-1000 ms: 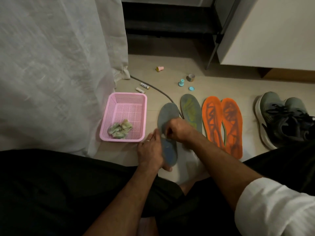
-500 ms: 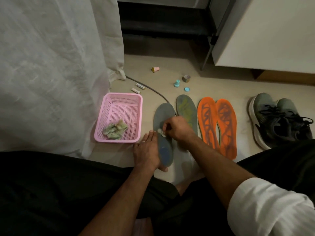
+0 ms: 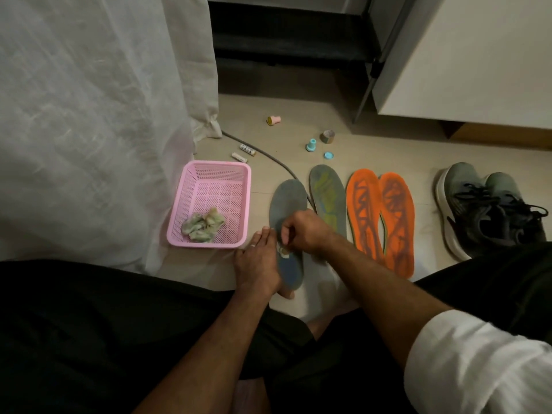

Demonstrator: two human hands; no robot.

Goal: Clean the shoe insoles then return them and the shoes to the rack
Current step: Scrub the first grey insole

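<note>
Grey insole flat on floor, second grey insole beside; orange insoles alongside; grey shoes right.

Pink basket left, second insole right; floor ahead open.

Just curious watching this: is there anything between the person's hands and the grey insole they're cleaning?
Nothing visible. The left hand rests on the grey insole, and the right hand presses a small white wipe straight onto it.
</note>
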